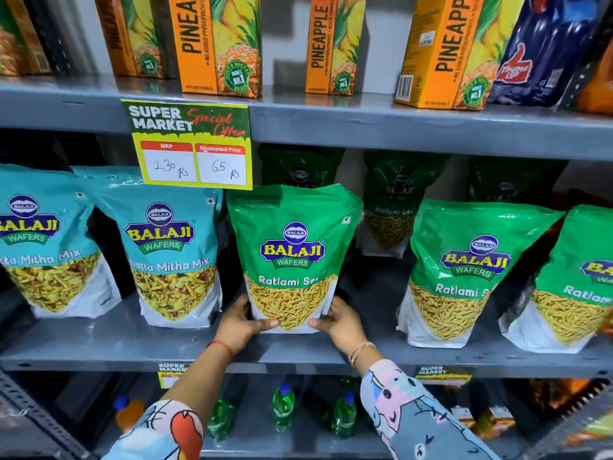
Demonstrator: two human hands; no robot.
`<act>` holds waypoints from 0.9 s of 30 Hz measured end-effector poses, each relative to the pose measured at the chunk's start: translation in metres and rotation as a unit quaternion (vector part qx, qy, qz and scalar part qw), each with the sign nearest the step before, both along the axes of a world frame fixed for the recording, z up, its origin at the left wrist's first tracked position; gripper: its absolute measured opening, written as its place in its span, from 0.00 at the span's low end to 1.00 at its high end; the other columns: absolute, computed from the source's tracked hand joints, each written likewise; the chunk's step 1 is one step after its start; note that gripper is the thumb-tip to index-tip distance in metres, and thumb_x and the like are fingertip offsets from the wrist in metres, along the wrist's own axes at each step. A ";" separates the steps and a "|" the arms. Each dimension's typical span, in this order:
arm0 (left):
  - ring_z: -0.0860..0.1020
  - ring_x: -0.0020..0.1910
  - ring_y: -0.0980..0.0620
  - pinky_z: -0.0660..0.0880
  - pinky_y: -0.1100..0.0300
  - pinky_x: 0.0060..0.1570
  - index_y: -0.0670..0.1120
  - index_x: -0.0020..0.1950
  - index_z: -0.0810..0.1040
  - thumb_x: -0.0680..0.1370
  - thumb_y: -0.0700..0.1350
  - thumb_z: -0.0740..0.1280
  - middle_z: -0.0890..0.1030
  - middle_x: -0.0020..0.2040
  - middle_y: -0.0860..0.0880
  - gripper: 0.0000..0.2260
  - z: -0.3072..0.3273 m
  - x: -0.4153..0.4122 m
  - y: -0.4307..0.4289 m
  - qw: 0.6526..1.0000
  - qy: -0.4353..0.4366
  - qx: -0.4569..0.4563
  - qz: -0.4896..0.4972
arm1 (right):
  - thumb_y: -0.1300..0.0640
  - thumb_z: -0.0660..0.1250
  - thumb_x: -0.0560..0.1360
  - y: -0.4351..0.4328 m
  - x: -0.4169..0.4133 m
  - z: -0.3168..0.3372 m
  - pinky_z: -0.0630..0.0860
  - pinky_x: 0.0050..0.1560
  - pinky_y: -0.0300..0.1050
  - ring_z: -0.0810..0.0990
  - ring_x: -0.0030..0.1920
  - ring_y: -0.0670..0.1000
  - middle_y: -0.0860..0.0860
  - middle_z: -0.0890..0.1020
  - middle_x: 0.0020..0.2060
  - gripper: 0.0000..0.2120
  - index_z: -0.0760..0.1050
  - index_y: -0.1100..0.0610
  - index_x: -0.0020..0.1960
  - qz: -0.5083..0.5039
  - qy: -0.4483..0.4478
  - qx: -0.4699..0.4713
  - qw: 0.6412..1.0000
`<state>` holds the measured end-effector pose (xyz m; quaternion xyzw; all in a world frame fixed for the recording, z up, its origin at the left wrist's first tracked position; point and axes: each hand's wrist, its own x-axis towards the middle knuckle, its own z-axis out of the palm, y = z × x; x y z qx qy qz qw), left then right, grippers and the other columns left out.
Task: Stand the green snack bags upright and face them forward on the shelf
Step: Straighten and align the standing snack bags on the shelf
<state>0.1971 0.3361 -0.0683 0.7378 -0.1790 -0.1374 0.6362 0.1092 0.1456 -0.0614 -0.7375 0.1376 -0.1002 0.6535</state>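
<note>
Head view: green bag (293, 257) is gripped at its bottom corners by left hand (240, 322) and right hand (338, 322), upright, label forward, centred between both.

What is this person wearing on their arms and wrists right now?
Both hands are bare, without gloves. The left hand has a thin red thread bracelet at the wrist; the right hand has a thin pale band. Both forearms end in grey-blue cartoon-print sleeves: left sleeve with an orange-red patch, right sleeve with pink and blue figures.
</note>
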 end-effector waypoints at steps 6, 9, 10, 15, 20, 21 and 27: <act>0.75 0.61 0.48 0.70 0.48 0.64 0.45 0.63 0.71 0.62 0.41 0.78 0.77 0.62 0.44 0.32 -0.004 -0.045 -0.005 0.985 -0.049 -0.033 0.163 | 0.64 0.73 0.65 -0.006 -0.038 -0.014 0.68 0.61 0.41 0.73 0.60 0.47 0.46 0.73 0.59 0.32 0.66 0.55 0.66 -0.039 -0.041 -0.046 0.997; 0.76 0.47 0.46 0.73 0.52 0.51 0.47 0.50 0.75 0.63 0.51 0.76 0.77 0.44 0.47 0.20 -0.006 -0.095 -0.024 0.936 -0.188 0.080 0.286 | 0.58 0.72 0.67 -0.024 -0.070 -0.013 0.72 0.60 0.41 0.75 0.57 0.46 0.49 0.76 0.60 0.25 0.70 0.51 0.62 -0.077 -0.083 -0.114 0.987; 0.74 0.46 0.45 0.70 0.55 0.49 0.46 0.49 0.75 0.63 0.51 0.76 0.74 0.42 0.48 0.19 -0.003 -0.107 -0.037 0.927 -0.228 0.100 0.279 | 0.57 0.72 0.68 -0.031 -0.080 -0.009 0.73 0.59 0.41 0.77 0.55 0.46 0.49 0.78 0.58 0.22 0.71 0.47 0.60 -0.088 -0.103 -0.127 0.983; 0.75 0.50 0.47 0.68 0.61 0.53 0.44 0.53 0.75 0.62 0.46 0.77 0.77 0.47 0.48 0.22 0.022 -0.141 -0.144 0.963 -0.198 0.026 0.181 | 0.55 0.71 0.68 -0.089 -0.123 0.042 0.73 0.50 0.32 0.77 0.45 0.43 0.45 0.79 0.44 0.15 0.72 0.38 0.47 -0.178 -0.230 -0.177 0.940; 0.62 0.68 0.56 0.58 0.65 0.66 0.43 0.72 0.57 0.63 0.42 0.77 0.63 0.73 0.46 0.43 0.027 -0.129 -0.215 0.999 -0.027 0.023 -0.034 | 0.56 0.68 0.70 -0.160 -0.135 0.092 0.70 0.49 0.33 0.72 0.45 0.46 0.52 0.72 0.46 0.11 0.72 0.55 0.52 -0.347 -0.326 -0.138 0.868; 0.61 0.69 0.56 0.58 0.64 0.67 0.44 0.73 0.55 0.60 0.46 0.78 0.62 0.74 0.47 0.48 0.025 -0.127 -0.222 0.997 -0.018 0.039 -0.063 | 0.57 0.67 0.71 -0.174 -0.133 0.096 0.69 0.52 0.35 0.72 0.49 0.48 0.55 0.72 0.49 0.14 0.72 0.59 0.54 -0.374 -0.310 -0.121 0.866; 0.67 0.68 0.47 0.65 0.48 0.69 0.46 0.71 0.56 0.47 0.54 0.78 0.68 0.70 0.46 0.57 0.020 -0.116 -0.234 0.993 0.018 0.076 -0.086 | 0.62 0.59 0.76 -0.220 -0.110 0.117 0.68 0.53 0.34 0.71 0.55 0.50 0.63 0.76 0.59 0.14 0.70 0.67 0.60 -0.338 -0.231 0.092 0.908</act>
